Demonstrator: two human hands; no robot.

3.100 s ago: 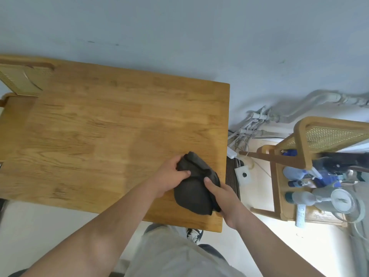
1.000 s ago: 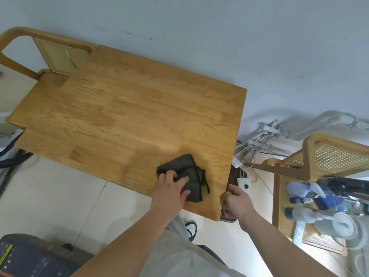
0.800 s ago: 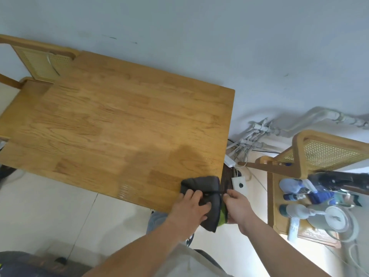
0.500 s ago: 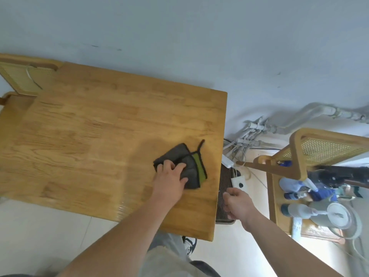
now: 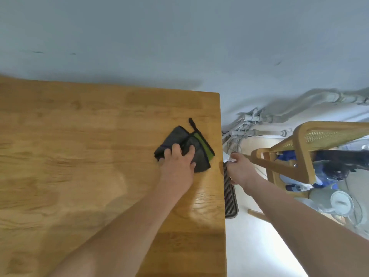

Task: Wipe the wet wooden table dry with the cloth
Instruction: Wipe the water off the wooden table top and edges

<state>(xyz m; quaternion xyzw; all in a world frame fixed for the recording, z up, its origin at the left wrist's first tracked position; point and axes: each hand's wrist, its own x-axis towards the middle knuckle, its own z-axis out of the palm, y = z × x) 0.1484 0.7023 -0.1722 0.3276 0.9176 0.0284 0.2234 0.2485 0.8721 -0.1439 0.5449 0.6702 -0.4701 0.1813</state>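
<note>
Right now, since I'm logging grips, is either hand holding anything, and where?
The left hand presses down on the cloth, near half, without gripping. The right hand is beside the table, fingers hidden.

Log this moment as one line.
phase: wiping | left hand: presses cloth on table, near right edge | right hand: beside table edge, grip unclear

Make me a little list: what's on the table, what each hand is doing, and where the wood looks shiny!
table: wooden, against a pale wall
cloth: dark grey with a green strip, lying near the table's right edge
left hand: presses on the cloth
right hand: off the table, beside its right edge; fingers unclear
shiny patch: nearer the person than the cloth
chair: wooden, to the right
</note>
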